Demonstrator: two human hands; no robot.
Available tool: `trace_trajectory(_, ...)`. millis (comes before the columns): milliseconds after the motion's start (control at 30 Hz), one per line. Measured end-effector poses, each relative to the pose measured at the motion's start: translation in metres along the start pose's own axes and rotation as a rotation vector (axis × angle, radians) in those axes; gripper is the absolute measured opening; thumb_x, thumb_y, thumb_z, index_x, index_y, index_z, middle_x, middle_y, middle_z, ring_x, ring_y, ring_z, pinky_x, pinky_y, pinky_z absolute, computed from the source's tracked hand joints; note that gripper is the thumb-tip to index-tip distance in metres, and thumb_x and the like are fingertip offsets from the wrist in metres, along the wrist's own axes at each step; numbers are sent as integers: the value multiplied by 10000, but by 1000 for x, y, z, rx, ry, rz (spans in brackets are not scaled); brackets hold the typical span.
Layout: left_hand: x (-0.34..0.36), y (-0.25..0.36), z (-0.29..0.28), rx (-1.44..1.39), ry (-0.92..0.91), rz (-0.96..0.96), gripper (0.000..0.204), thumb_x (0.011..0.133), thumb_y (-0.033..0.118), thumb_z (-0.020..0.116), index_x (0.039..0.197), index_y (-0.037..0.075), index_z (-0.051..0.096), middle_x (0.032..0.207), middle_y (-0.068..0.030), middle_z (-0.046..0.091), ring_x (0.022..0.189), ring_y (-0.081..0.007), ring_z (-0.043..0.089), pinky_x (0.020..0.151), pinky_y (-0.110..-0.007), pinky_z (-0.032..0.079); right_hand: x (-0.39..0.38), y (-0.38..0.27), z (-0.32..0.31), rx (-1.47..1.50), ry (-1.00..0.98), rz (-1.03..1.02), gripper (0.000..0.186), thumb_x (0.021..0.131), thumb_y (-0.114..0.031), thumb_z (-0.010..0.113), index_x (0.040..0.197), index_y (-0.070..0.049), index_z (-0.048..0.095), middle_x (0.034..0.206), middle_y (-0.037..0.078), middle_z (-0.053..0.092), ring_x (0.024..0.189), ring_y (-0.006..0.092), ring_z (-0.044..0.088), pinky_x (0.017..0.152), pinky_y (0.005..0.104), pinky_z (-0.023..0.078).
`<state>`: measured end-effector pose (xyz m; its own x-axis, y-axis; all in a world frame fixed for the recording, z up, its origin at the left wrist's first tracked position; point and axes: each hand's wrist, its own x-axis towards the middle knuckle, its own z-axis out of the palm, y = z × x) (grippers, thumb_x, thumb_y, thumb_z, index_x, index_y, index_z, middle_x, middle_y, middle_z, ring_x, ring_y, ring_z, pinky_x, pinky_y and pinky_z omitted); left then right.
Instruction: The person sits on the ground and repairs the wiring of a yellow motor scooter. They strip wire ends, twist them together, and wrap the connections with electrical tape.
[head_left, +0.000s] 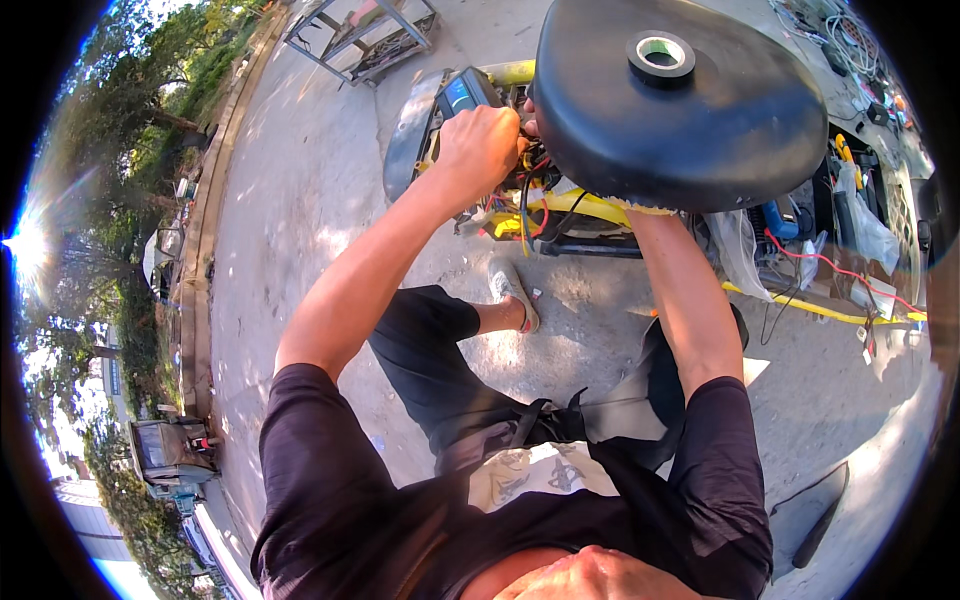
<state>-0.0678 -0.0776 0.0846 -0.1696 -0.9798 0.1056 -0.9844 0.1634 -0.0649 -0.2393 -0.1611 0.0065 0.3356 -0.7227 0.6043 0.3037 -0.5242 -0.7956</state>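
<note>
My left hand (478,145) is closed among dark wires (535,185) at the centre of a yellow frame (600,210); what it grips is hidden. A blue and black device (462,93) lies just beyond it. My right forearm runs under a large black teardrop tank (680,125) with a round filler neck (660,57). A few bent fingers of my right hand (532,118) show at the tank's left edge, near my left hand; the rest is hidden and I cannot make out what they hold.
A metal rack (357,40) stands beyond. To the right are tangled cables (850,50), plastic bags (870,230), a red wire (840,270) and another blue device (780,220). My sneaker (505,290) is on concrete (280,230), bordered by a kerb (200,300) with trees and a parked vehicle (170,455) at left.
</note>
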Motion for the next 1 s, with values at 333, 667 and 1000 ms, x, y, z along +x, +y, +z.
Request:
trace_trajectory(333,12,10,-10,140,-195,171,105,887,130,705,876,53,776,807,-203,749,800,-423,759,678,-504,591,-3,-1,0,15,26,2,212,933,-144,865,888,-33,689,783,16,682,680,130,576,665,328,488)
trace_trajectory(667,21,-20,-4,-211,-208,1,261,1001,194,681,965,-51,763,835,-217,758,824,-387,740,765,-458,561,-9,-6,-1,-11,-21,19,223,932,-151,871,883,-34,689,779,14,684,675,127,575,659,328,487)
trace_trajectory(1000,14,-22,-4,-309,-139,-29,274,1006,206,707,1005,-56,785,885,-251,764,846,-399,752,785,-473,568,-26,-25,15,-335,-89,26,246,927,-166,887,878,-32,686,779,13,703,664,119,587,656,323,502)
